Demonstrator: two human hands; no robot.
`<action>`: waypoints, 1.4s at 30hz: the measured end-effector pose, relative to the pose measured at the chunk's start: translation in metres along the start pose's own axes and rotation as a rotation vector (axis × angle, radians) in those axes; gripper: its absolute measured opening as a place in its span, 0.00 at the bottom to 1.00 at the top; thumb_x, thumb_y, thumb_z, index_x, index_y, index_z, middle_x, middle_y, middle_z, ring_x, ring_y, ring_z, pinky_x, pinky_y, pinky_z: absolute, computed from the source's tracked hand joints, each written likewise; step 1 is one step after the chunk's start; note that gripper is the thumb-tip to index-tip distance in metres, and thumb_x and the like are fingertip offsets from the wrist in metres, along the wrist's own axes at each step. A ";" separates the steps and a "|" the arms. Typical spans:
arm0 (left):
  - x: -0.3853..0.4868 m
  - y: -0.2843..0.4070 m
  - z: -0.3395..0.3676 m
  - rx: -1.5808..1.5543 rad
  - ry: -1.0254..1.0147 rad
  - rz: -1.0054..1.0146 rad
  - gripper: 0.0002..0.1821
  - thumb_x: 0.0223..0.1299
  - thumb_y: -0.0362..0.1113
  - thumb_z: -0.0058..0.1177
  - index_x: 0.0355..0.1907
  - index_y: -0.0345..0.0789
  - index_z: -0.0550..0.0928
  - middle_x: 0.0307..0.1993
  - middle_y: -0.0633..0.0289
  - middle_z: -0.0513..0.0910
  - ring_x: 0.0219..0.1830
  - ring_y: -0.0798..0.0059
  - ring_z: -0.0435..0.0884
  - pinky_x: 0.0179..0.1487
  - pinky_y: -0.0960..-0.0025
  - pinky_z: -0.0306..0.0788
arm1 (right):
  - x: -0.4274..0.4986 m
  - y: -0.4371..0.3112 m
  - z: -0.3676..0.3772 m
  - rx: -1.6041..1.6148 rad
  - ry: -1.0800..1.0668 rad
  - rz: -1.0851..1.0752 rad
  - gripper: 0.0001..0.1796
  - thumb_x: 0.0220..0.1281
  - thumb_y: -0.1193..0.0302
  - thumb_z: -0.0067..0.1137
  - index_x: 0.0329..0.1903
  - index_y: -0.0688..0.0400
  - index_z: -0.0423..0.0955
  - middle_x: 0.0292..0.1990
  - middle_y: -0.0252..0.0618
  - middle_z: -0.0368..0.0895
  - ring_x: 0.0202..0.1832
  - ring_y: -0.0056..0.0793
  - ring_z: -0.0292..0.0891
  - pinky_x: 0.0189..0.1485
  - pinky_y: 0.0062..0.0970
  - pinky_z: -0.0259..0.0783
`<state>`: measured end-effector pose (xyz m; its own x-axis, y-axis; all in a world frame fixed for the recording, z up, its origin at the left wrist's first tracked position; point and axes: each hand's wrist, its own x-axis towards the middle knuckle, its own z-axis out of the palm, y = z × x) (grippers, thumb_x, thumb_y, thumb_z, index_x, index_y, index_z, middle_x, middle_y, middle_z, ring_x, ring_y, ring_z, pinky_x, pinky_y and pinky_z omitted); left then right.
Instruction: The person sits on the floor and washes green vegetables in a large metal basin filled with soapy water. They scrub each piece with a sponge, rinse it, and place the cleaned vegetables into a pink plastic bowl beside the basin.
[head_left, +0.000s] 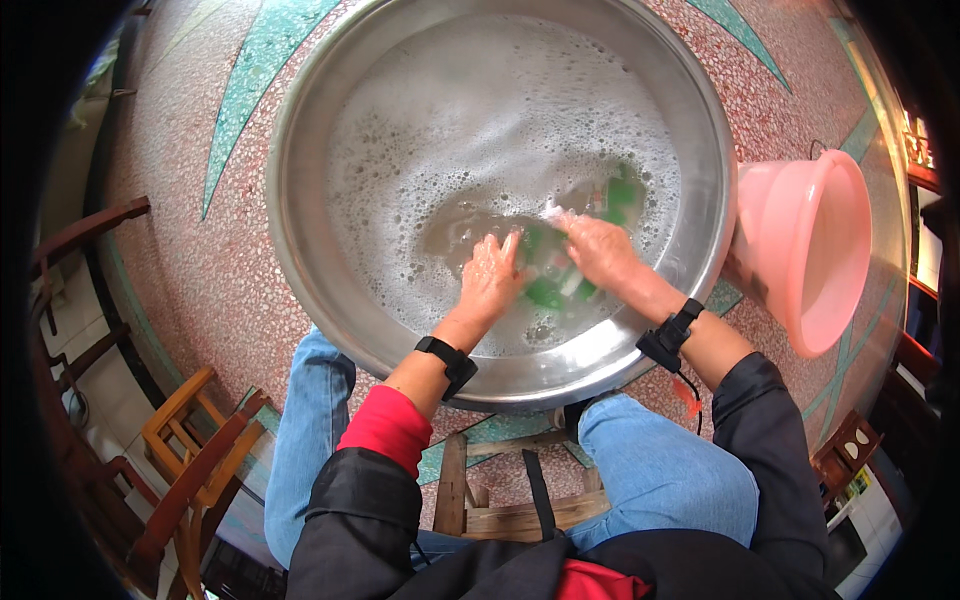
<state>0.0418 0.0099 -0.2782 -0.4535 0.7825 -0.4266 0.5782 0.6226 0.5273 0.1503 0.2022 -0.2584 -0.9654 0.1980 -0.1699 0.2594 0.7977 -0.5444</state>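
A wide stainless-steel basin (315, 315) holds cloudy, sudsy water (480, 97). Below the surface near its right front lies a green-and-white patterned item (544, 292), blurred by the water and probably cloth. My left hand (491, 277) dips into the water at the item's left side, its fingertips partly hidden. Over the item's far part, my right hand (600, 247) has bent fingers, with a small whitish bit at their tips that could be foam or fabric. The water hides whether either hand grips anything. Each wrist wears a black strap.
A pink plastic bucket (772, 247) lies tipped against the basin's right side, its mouth facing right. My knees flank the basin's front, with a wooden stool (487, 521) between them. Wooden chairs (180, 442) stand at the left. The floor (232, 270) is speckled terrazzo.
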 end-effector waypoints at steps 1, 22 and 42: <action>-0.002 0.002 0.000 0.034 0.006 0.018 0.37 0.52 0.41 0.65 0.65 0.37 0.67 0.56 0.43 0.71 0.57 0.44 0.73 0.52 0.51 0.75 | -0.001 -0.005 0.000 -0.017 -0.020 -0.120 0.23 0.58 0.74 0.56 0.58 0.50 0.73 0.32 0.45 0.80 0.35 0.46 0.79 0.38 0.40 0.75; -0.036 -0.017 -0.031 -0.037 0.077 -0.182 0.25 0.53 0.38 0.61 0.56 0.44 0.77 0.48 0.42 0.75 0.53 0.45 0.76 0.57 0.52 0.72 | -0.180 0.012 -0.270 -0.194 0.526 0.809 0.26 0.64 0.72 0.54 0.66 0.48 0.70 0.43 0.53 0.82 0.42 0.39 0.82 0.45 0.34 0.75; -0.068 0.063 -0.140 -0.475 0.263 -0.164 0.20 0.54 0.41 0.61 0.50 0.41 0.79 0.41 0.52 0.85 0.48 0.54 0.83 0.51 0.58 0.75 | -0.281 0.056 -0.306 -0.042 0.497 0.511 0.24 0.62 0.71 0.55 0.63 0.58 0.71 0.57 0.51 0.77 0.47 0.40 0.81 0.53 0.34 0.74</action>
<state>0.0139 -0.0033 -0.1135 -0.7002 0.6134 -0.3653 0.1454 0.6235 0.7682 0.4272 0.3659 0.0101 -0.6240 0.7814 0.0046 0.6914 0.5549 -0.4626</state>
